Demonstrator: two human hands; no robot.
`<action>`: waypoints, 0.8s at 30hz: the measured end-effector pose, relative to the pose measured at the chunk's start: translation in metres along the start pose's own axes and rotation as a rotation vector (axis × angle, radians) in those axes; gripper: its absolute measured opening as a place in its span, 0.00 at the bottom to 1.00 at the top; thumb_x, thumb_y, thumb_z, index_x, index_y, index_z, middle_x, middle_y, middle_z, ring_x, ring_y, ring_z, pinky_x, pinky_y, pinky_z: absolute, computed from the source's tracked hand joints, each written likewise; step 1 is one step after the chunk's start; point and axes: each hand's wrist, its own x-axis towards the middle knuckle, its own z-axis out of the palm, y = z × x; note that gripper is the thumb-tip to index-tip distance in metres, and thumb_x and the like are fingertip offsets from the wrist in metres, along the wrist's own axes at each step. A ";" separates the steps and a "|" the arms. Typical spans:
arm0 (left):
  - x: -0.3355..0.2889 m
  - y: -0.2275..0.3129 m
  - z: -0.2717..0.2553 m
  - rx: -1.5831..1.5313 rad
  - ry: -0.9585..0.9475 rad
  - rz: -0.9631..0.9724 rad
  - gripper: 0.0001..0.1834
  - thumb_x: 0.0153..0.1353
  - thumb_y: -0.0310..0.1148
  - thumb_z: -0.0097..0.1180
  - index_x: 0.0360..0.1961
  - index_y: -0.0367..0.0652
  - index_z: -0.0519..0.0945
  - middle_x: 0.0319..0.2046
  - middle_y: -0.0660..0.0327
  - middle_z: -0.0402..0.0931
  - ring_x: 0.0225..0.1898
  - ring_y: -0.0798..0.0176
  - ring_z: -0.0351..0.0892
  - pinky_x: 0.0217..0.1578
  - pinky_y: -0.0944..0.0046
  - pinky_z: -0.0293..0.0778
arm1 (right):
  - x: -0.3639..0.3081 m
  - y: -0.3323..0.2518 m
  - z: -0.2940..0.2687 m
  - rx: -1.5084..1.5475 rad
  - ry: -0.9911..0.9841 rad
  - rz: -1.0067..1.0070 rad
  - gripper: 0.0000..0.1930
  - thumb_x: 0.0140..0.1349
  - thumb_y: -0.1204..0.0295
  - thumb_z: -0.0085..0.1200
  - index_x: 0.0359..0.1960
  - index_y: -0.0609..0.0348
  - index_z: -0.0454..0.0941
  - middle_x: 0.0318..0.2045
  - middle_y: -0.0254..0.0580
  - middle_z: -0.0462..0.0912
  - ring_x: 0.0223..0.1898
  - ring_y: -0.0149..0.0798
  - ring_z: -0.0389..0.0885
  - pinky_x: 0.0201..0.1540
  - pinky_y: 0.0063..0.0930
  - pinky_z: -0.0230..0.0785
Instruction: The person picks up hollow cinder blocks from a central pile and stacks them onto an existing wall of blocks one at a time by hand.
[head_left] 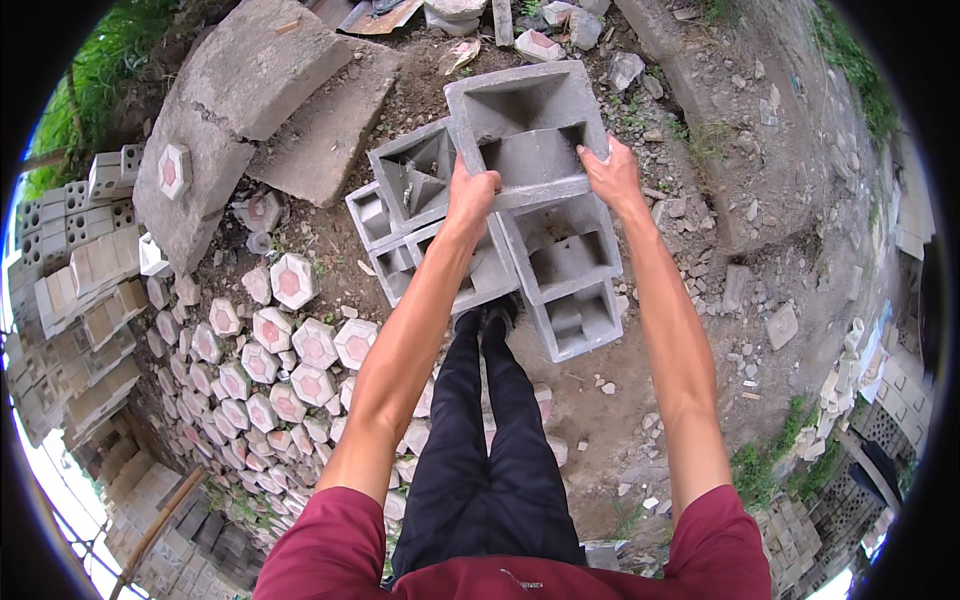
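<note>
Left hand [472,192] and right hand [612,176] each clamp a side of the grey hollow concrete block [528,128], held above the stacked blocks [560,270]. Risk: grip slips, block drops onto feet [487,320] directly below.

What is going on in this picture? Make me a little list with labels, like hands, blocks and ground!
Left hand: left hand grips the near-left edge of the grey concrete block.
Right hand: right hand grips the same block's right edge.
Held block: hollow, square, open side facing up.
Below it: more grey hollow blocks lying side by side on the dirt ground.
Left side: hexagonal paving tiles with pinkish centres.
Upper left: broken concrete slabs.
</note>
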 end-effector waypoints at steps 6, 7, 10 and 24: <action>-0.161 0.073 -0.050 -0.249 -0.034 -0.011 0.31 0.43 0.16 0.51 0.54 0.38 0.69 0.31 0.65 0.69 0.31 0.68 0.68 0.35 0.68 0.67 | -0.127 -0.092 -0.051 0.306 0.000 -0.026 0.24 0.57 0.73 0.53 0.55 0.71 0.71 0.43 0.58 0.82 0.44 0.49 0.83 0.50 0.35 0.71; -0.182 0.080 -0.055 -0.259 -0.045 -0.021 0.31 0.43 0.16 0.51 0.54 0.38 0.68 0.31 0.65 0.69 0.31 0.68 0.68 0.35 0.68 0.68 | -0.144 -0.104 -0.063 0.335 -0.019 -0.009 0.25 0.57 0.73 0.52 0.56 0.72 0.70 0.43 0.58 0.82 0.45 0.49 0.83 0.50 0.34 0.71; -0.242 0.109 -0.080 -0.273 -0.045 -0.041 0.32 0.43 0.15 0.51 0.55 0.37 0.67 0.34 0.62 0.71 0.33 0.66 0.72 0.36 0.68 0.70 | -0.191 -0.156 -0.095 0.291 -0.017 -0.017 0.29 0.56 0.75 0.51 0.59 0.80 0.64 0.40 0.63 0.81 0.38 0.39 0.82 0.44 0.30 0.72; -0.515 0.148 -0.201 -0.440 0.399 0.066 0.36 0.41 0.18 0.51 0.58 0.35 0.67 0.40 0.59 0.74 0.40 0.63 0.72 0.43 0.67 0.69 | -0.323 -0.350 -0.153 0.619 -0.899 0.027 0.41 0.56 0.61 0.66 0.64 0.71 0.58 0.54 0.51 0.73 0.55 0.39 0.72 0.58 0.31 0.64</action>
